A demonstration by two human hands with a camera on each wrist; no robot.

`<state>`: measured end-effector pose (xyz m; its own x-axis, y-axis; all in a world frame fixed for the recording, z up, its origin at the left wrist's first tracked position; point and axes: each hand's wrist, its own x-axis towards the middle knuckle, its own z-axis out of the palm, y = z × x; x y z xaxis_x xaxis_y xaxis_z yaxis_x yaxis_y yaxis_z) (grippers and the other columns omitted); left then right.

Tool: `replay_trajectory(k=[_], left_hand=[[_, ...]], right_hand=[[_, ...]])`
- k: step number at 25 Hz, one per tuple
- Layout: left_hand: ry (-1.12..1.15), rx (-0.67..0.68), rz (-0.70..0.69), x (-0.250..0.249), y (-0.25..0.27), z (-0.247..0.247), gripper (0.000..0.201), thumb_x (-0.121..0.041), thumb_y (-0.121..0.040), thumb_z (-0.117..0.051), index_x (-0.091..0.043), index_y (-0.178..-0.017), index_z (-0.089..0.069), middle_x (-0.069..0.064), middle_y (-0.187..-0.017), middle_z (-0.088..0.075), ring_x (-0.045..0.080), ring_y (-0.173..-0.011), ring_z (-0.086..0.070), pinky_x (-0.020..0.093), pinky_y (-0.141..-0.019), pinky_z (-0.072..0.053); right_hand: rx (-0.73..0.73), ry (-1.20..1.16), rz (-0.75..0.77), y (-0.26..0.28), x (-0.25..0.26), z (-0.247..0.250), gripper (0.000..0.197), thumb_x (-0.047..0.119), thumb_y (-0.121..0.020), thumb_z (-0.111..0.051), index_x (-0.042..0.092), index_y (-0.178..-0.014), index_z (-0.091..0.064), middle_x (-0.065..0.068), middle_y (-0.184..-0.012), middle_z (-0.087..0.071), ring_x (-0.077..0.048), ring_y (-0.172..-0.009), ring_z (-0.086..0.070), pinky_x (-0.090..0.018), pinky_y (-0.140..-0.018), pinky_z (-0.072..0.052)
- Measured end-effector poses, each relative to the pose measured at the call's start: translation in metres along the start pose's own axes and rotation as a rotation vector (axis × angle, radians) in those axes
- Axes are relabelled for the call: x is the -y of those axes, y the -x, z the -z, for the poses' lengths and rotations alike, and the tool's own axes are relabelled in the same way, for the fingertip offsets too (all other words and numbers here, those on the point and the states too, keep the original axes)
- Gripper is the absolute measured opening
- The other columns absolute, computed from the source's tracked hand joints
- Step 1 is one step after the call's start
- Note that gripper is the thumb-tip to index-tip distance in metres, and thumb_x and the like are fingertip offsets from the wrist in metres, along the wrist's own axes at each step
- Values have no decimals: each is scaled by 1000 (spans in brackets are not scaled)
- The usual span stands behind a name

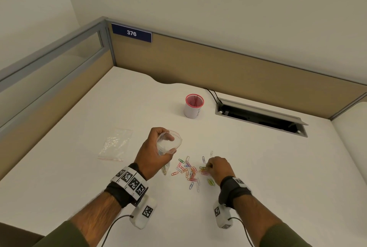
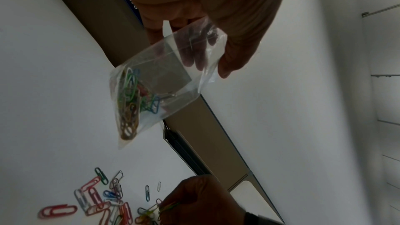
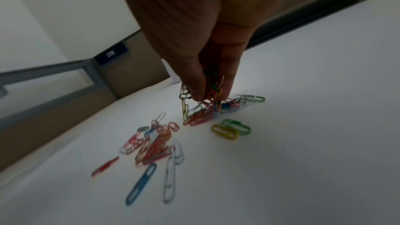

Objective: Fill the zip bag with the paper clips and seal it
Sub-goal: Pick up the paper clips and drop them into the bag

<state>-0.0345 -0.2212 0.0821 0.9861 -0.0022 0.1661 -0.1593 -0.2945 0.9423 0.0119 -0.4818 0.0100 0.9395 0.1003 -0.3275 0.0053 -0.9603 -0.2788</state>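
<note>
Clear plastic zip bag [image 2: 160, 81], part-filled, hangs open-mouthed in your gripping left hand [image 1: 154, 150]; your right hand [image 1: 218, 167] pinches coloured wire paper clips [image 3: 207, 90] off the white worktop [image 1: 258, 167]. Tangled clips may snag the rim and spill.

Open zip bag [image 1: 169, 143], loose paper clips [image 1: 188, 171]
Clear bag held up, mouth open, some clips inside; coloured clips scattered on the desk just right.

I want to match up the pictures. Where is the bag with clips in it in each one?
Head: the bag is left of centre, held open by the left hand.
Left wrist: centre, hanging below the fingers, clips at its bottom.
Right wrist: not in it.
Shared landmark: the loose clips on the desk, also the blue sign.
</note>
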Motion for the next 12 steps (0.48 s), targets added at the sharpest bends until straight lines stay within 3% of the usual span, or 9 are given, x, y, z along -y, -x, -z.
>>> replay_trajectory(k=[4, 7, 12], left_hand=[[15, 16, 10, 1, -3, -9, 55, -2, -80, -77, -23, -119, -45, -6, -108, -67, 13, -117, -61, 24, -104, -44], [14, 18, 4, 0, -5, -14, 56, -1, -80, -76, -24, -120, -45, -6, -108, -67, 8, -114, -61, 19, -103, -43], [14, 17, 23, -2, -8, -20, 57, -2, -80, -76, -30, -118, -44, -9, -110, -67, 3, -115, -60, 10, -96, -45]], right_hand=[[-45, -224, -71, 4, -9, 6, 11, 8, -84, -63, 13, -87, -73, -4, -93, -72, -20, -88, -65, -31, -83, -55], [-98, -391, -71, 10, -6, 18, 10, 4, -81, -67, 12, -79, -72, -3, -81, -70, -19, -77, -66, -33, -77, -57], [-183, -763, 6, 36, 23, 80, 8, 0, -80, -71, 7, -81, -74, -11, -74, -73, -20, -64, -67, -22, -64, -58]])
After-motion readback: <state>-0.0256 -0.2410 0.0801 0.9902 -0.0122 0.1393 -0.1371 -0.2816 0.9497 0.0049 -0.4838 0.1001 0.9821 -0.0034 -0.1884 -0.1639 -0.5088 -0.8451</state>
